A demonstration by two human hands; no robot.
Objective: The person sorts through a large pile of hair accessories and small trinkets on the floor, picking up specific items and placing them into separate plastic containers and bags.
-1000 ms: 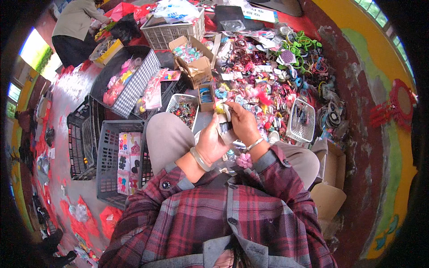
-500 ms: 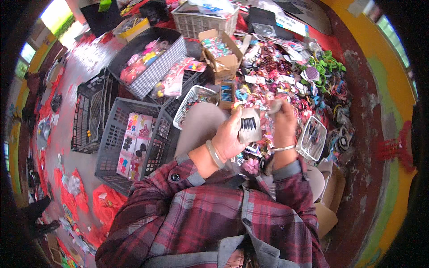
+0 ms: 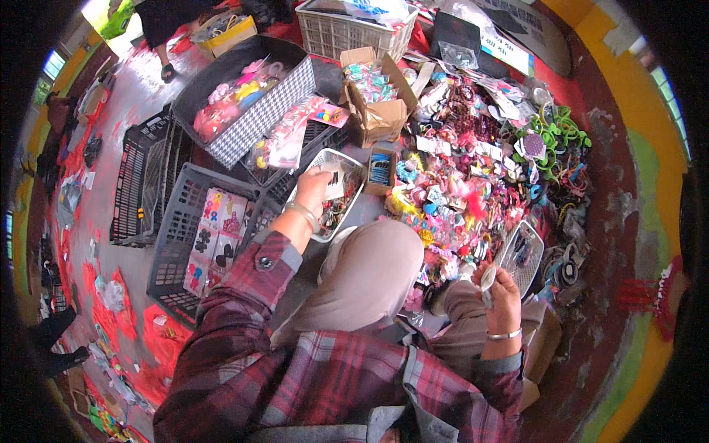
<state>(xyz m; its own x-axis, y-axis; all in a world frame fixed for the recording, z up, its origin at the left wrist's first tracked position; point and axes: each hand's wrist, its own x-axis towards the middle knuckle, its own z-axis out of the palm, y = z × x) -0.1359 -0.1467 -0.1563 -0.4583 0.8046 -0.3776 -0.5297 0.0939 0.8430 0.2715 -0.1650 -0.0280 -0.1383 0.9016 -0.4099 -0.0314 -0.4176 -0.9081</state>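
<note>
Half a second ago both hands met in front of the chest over a small card of clips; now they have parted. The left hand [image 3: 316, 183] has reached out to the centre of the frame and hangs over the white mesh tray [image 3: 353, 164], its fingers curled down onto something pale at the tray's near rim; what they pinch is too small to make out. The right hand [image 3: 499, 289] has dropped to the lower right, above the knee, and its fingers are pressed together around a small pale card [image 3: 487, 279] held upright.

Just beside that hand, to the upper right, lies a second white mesh basket [image 3: 526, 251] with dark pieces in it. A heap of coloured hair accessories [image 3: 473, 184] spreads across the upper right of the frame, with green bands [image 3: 563, 133] at its far edge. A brown cardboard box [image 3: 380, 114] stands above the tray, a grey plastic crate [image 3: 188, 244] with a card of clips sits at centre left, and a checked box [image 3: 262, 111] of pink items is at upper left.
</note>
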